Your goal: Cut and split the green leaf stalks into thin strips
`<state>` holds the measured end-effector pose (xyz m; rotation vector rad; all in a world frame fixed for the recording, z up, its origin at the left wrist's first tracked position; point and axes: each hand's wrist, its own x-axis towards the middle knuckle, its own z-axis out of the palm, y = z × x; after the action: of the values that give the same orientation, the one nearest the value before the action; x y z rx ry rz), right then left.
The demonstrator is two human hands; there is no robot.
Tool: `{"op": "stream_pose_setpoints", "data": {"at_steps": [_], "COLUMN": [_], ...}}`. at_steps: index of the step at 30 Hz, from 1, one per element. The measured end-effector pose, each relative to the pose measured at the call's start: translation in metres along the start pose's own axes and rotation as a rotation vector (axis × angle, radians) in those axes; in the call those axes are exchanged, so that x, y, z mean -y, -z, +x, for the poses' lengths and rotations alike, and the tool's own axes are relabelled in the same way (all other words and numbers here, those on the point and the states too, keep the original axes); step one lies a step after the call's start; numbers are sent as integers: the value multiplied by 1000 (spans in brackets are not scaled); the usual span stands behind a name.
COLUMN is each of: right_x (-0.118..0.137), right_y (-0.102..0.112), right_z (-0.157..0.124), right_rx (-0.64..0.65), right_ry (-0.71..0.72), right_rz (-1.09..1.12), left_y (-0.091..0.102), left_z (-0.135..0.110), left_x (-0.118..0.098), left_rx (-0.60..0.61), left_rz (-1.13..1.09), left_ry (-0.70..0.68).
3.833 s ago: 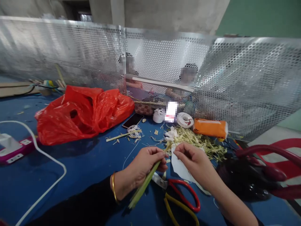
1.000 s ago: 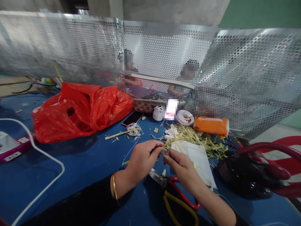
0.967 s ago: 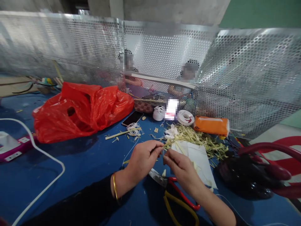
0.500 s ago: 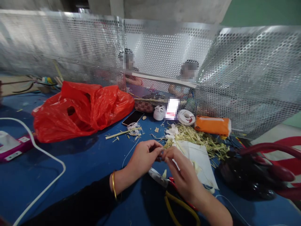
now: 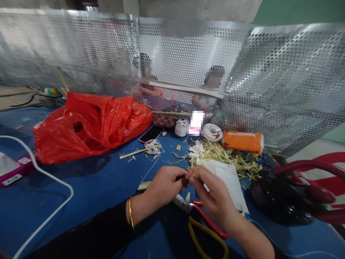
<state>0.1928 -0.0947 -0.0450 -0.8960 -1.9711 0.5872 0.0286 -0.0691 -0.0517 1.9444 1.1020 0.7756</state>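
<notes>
My left hand (image 5: 165, 185) and my right hand (image 5: 208, 189) meet fingertip to fingertip above the blue table (image 5: 102, 187), both pinched closed on a small piece that the fingers hide. A pale green stalk piece (image 5: 144, 185) lies on the table just left of my left hand. Scissors with red and yellow handles (image 5: 201, 225) lie under my right wrist. A white paper sheet (image 5: 229, 181) lies just behind my right hand, beside a heap of yellow-green plant shavings (image 5: 229, 158).
A red plastic bag (image 5: 88, 124) sits at left, a phone (image 5: 151, 134) and thread spools (image 5: 182, 128) behind. An orange tissue pack (image 5: 241, 141) lies far right, a dark handbag (image 5: 280, 201) at right. A white cable (image 5: 51, 180) crosses left. Perforated metal screen (image 5: 283, 82) stands behind, people beyond it.
The long green stalk seen in my left hand earlier is gone from it. My two hands have closed together until the fingertips touch, and have dropped slightly toward me.
</notes>
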Motion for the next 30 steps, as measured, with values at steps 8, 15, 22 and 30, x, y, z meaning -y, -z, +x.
{"op": "stream_pose_setpoints", "data": {"at_steps": [8, 15, 22, 30], "right_x": [-21, -32, -34, -10], "right_y": [18, -1, -5, -7], "right_z": [12, 7, 2, -4], "right_rx": [-42, 32, 105, 3], "right_ry": [-358, -586, -341, 80], "right_rz": [199, 481, 120, -139], "left_y": [8, 7, 8, 9], "left_z": [-2, -3, 4, 11], "left_x": [-16, -14, -9, -6], "left_rx": [207, 93, -96, -249], "left_rz": [-82, -296, -431, -473], "left_ry": [-89, 38, 109, 291]}}
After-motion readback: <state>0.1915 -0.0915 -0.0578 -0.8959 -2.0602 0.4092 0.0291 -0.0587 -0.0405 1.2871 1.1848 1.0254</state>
